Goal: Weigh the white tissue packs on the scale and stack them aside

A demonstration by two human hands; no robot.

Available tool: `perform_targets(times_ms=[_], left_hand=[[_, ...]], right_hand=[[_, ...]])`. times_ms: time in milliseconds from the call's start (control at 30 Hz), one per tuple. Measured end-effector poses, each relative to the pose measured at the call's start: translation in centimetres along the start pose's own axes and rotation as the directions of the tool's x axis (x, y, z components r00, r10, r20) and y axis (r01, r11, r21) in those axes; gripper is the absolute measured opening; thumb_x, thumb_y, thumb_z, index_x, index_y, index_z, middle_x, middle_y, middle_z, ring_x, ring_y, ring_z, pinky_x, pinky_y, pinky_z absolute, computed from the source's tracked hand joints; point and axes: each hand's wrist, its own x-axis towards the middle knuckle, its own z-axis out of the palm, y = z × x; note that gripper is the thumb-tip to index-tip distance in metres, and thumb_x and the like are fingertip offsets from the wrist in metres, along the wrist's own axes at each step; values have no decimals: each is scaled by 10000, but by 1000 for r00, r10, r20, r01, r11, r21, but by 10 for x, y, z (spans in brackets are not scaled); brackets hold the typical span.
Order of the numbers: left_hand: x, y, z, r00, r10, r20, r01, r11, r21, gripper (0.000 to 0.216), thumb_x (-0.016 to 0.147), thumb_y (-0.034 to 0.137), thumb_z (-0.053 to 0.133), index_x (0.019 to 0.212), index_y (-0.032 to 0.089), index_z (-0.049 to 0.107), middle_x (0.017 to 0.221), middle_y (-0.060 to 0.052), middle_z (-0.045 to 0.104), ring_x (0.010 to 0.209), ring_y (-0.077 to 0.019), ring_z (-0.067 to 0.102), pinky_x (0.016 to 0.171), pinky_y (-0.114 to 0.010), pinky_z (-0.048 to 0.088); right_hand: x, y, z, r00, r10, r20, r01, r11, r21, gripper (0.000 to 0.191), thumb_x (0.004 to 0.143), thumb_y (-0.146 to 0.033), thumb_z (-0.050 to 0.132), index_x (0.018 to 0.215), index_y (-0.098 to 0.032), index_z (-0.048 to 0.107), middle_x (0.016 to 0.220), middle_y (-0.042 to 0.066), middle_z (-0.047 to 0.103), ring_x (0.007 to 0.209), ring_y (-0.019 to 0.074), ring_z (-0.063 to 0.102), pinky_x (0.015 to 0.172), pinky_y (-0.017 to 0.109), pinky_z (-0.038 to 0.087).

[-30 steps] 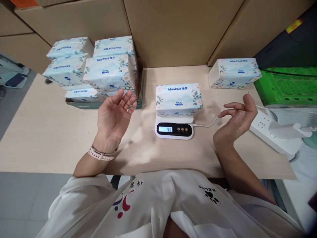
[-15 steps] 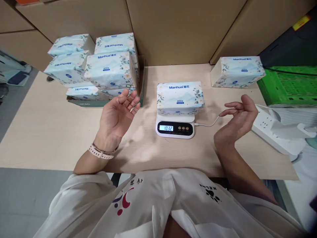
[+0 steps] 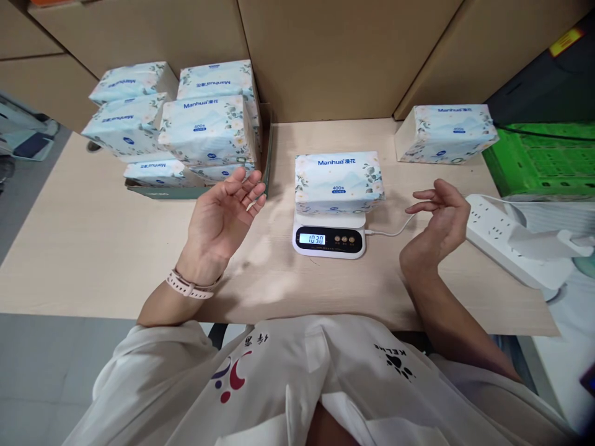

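Left hand [image 3: 220, 217] and right hand [image 3: 434, 226], loosely open, gripping nothing, flank scale [image 3: 331, 241] and pack [image 3: 338, 179], gaps either side. Boxes [image 3: 325, 59] line far edge of surface [image 3: 97, 254].

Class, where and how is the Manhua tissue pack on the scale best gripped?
Probably at its short ends, left hand and right hand coming from either side: the oblong Manhua tissue pack lies crosswise on the digital scale, both ends free.
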Motion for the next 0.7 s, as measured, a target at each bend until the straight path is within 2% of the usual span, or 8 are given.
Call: perform_targets(times_ms=[333,700], left_hand=[[0,-1,0,1000,13,-15,-12,999,39,126,900,113,596,956,186,682,1061,-66,795,954,-155,757,984,-283,600],[-2,-1,2,1000,4,-25,-3,999,38,135,887,110,586,955,181,679,1034,-53,790,876,-137,744,949,-273,604]], right_hand=[[-1,-5,1,999,38,-5,-38,999,-39,483,1039,-518,478,1260,-165,722,1102,95,711,937,186,698,767,368,567],[-1,-4,1,999,37,2,-37,998,-54,487,1027,-537,481,1241,-176,727,1086,90,714,956,194,714,749,376,578]])
